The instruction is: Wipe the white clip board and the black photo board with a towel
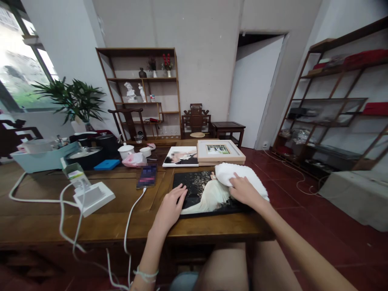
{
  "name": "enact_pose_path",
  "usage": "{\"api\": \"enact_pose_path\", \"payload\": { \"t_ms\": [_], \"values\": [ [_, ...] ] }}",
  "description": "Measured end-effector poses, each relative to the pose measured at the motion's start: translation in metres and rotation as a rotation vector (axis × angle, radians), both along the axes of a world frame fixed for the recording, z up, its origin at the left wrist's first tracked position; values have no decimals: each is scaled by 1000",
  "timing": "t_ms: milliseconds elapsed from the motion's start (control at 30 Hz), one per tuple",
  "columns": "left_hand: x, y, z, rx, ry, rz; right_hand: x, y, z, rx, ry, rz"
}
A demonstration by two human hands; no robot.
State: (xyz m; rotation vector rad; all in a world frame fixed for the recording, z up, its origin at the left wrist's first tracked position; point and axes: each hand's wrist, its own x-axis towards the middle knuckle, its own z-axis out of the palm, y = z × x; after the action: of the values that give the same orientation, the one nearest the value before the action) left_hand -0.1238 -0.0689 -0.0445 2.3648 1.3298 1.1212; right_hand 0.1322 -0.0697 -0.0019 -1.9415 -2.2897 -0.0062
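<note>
A dark photo panel (194, 185) showing a figure in a long pale dress lies flat at the front edge of the wooden table. Resting on its left edge is my left hand (172, 204), with the fingers stretched out. My right hand (245, 190) grips a white towel (224, 171) and presses it against the panel's upper right part, index finger extended on top. The towel covers that corner of the picture and spreads beyond its right side. Behind the panel are a white-edged photo print (182, 157) and a light wooden picture frame (221, 158).
Left of the panel, a phone (147, 176) lies on the wooden table (121, 222), with a white cable (126, 220) running over the front edge. Farther left are an opened white box (95, 198), a blue box (106, 164), a white teapot (125, 150) and a pale blue bin (45, 159).
</note>
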Motion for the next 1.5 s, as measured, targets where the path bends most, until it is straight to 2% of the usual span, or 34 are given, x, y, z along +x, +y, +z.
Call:
{"api": "enact_pose_path", "payload": {
  "t_ms": [100,200,300,367,433,533,600,733,833,933,1033,1100,1167,1267,1400,1500],
  "values": [
    [-1,0,1,22,-8,-4,-32,27,5,2,14,27],
    [-3,2,2,77,-48,40,-67,35,8,15,31,133],
    [-4,4,2,136,-93,89,-86,21,6,50,40,333],
    [-5,5,0,145,-112,98,-85,1,2,82,59,465],
    [-4,5,-2,131,-134,108,-75,-22,-4,105,87,527],
    [-2,4,-3,52,-238,112,-56,-53,-14,133,100,523],
    [-1,1,0,-51,-403,94,-50,-64,-18,162,96,493],
    [-5,-8,17,-286,-749,127,-58,-70,-20,189,78,477],
    [-9,-23,33,-382,-915,84,-74,-68,-23,237,62,502],
    [-9,-45,53,-374,-1021,40,-87,-66,-28,410,64,541],
    [-6,-70,75,-310,-1109,6,-89,-64,-26,725,119,597],
    [-5,-82,86,-236,-1189,-42,-84,-64,-15,915,198,620],
    [-4,-84,90,-156,-1253,-93,-74,-64,1,1030,315,585],
    [-1,-70,78,-164,-1251,-71,-59,-63,31,1099,592,367],
    [9,-43,46,-511,-1106,66,-45,-57,61,1124,1181,-11],
    [22,-37,31,-741,-1095,-8,-40,-49,72,1141,1635,-115]
  ]
}}
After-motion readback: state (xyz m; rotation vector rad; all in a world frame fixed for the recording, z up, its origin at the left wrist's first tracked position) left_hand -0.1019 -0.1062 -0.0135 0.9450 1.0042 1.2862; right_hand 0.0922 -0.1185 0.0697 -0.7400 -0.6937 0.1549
